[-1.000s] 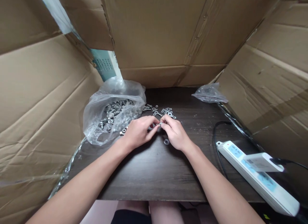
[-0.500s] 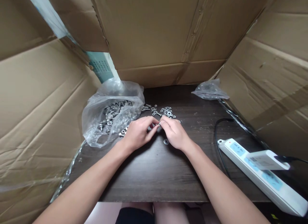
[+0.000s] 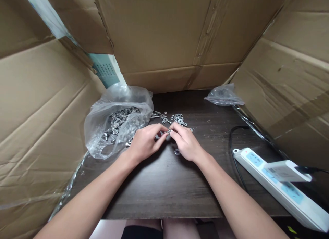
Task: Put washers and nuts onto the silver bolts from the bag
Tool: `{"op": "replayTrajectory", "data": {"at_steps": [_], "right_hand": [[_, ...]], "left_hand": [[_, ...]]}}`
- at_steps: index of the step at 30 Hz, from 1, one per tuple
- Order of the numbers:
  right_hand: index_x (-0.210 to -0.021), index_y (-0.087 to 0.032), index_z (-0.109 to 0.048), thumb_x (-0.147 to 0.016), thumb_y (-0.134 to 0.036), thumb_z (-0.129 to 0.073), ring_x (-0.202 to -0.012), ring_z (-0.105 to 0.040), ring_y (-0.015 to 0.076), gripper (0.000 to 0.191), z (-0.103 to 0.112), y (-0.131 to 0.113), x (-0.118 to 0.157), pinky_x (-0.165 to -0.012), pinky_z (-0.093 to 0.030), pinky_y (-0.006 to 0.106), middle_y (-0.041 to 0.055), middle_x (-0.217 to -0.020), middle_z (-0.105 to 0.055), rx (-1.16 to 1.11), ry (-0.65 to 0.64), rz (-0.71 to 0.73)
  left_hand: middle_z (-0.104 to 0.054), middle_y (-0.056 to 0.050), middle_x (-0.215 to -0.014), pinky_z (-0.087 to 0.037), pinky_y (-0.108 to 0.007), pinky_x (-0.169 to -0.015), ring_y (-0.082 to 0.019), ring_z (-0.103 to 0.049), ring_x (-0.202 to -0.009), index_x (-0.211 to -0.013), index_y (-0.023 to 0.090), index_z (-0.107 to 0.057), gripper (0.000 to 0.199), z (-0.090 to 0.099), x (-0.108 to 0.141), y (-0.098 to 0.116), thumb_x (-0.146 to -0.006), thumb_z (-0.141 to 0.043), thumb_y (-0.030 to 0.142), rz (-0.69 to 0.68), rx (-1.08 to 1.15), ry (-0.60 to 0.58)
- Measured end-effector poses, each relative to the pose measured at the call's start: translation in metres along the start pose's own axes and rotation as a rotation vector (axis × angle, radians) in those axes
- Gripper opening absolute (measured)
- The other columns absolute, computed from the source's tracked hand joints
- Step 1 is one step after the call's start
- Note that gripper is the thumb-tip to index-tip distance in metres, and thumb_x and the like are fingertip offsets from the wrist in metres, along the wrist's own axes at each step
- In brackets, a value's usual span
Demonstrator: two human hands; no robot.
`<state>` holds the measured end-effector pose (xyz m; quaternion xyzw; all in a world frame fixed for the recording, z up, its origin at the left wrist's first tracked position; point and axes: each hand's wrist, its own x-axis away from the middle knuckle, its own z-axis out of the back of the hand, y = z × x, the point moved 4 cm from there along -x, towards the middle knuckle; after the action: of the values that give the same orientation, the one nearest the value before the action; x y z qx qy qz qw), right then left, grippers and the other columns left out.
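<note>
Above the middle of the dark table (image 3: pixel 164 187), my left hand (image 3: pixel 147 139) and my right hand (image 3: pixel 186 139) meet at their fingertips. Both pinch one small silvery bolt (image 3: pixel 169 130) that seems to carry a washer or nut; the fingers partly cover it. A loose washer (image 3: pixel 177 151) lies flat just below my right hand. Beyond the fingertips is a scatter of washers and nuts (image 3: pixel 180 120), with a few bolts (image 3: pixel 156 114) to its left. More nuts and bolts (image 3: pixel 129 143) show beside my left wrist.
A clear plastic bag (image 3: pixel 97 122) full of bolts stands open at the left. Another clear bag (image 3: pixel 223 96) lies at the back right. On the right are a white power strip (image 3: pixel 269 184) with a plugged-in adapter and a black cable (image 3: pixel 231 153). Cardboard walls (image 3: pixel 164 33) enclose the table.
The bolt between my fingertips shows more plainly now, as the fingers have shifted slightly around it. Both hands stay in nearly the same place; the view has moved a little.
</note>
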<state>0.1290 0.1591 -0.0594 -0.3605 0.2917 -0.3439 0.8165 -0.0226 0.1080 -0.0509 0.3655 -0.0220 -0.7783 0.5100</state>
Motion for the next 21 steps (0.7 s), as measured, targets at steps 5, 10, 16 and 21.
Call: {"op": "replayTrajectory", "data": {"at_steps": [5, 10, 16, 21], "right_hand": [[-0.086, -0.021, -0.046, -0.094, -0.025, -0.045, -0.074, -0.049, 0.0165, 0.01, 0.0008, 0.0012, 0.0, -0.07, -0.035, 0.029, -0.0001, -0.079, -0.054, -0.01, 0.035, 0.002], [-0.084, -0.02, -0.045, -0.093, -0.023, -0.044, -0.072, -0.048, 0.0159, 0.01, 0.0004, 0.0001, -0.0001, -0.068, -0.034, 0.028, -0.0003, -0.077, -0.053, 0.017, 0.023, 0.019], [-0.078, -0.019, -0.046, -0.096, -0.024, -0.041, -0.066, -0.047, 0.0137, 0.02, -0.0011, -0.0024, -0.0007, -0.065, -0.033, 0.027, -0.0008, -0.071, -0.054, 0.029, 0.022, 0.03], [-0.075, -0.019, -0.046, -0.098, -0.027, -0.041, -0.06, -0.045, 0.0127, 0.024, -0.0031, 0.001, -0.0007, -0.062, -0.031, 0.026, -0.0018, -0.065, -0.052, 0.065, 0.033, 0.005]], "left_hand": [[-0.069, -0.002, -0.085, -0.048, -0.023, -0.061, -0.012, -0.065, -0.071, -0.1, 0.017, -0.064, 0.011, -0.0004, -0.0007, 0.0005, -0.096, -0.058, 0.025, -0.006, 0.007, -0.008], [-0.07, -0.001, -0.086, -0.048, -0.023, -0.063, -0.012, -0.064, -0.071, -0.1, 0.017, -0.063, 0.009, -0.0003, -0.0004, 0.0003, -0.095, -0.059, 0.023, -0.016, 0.002, -0.02], [-0.069, -0.001, -0.087, -0.048, -0.023, -0.062, -0.012, -0.063, -0.07, -0.1, 0.017, -0.063, 0.008, -0.0005, 0.0008, 0.0003, -0.096, -0.058, 0.022, -0.037, 0.006, -0.012], [-0.069, 0.0, -0.084, -0.048, -0.022, -0.061, -0.011, -0.063, -0.069, -0.1, 0.017, -0.063, 0.009, -0.0005, 0.0005, 0.0011, -0.095, -0.058, 0.022, -0.041, 0.01, -0.008]]}}
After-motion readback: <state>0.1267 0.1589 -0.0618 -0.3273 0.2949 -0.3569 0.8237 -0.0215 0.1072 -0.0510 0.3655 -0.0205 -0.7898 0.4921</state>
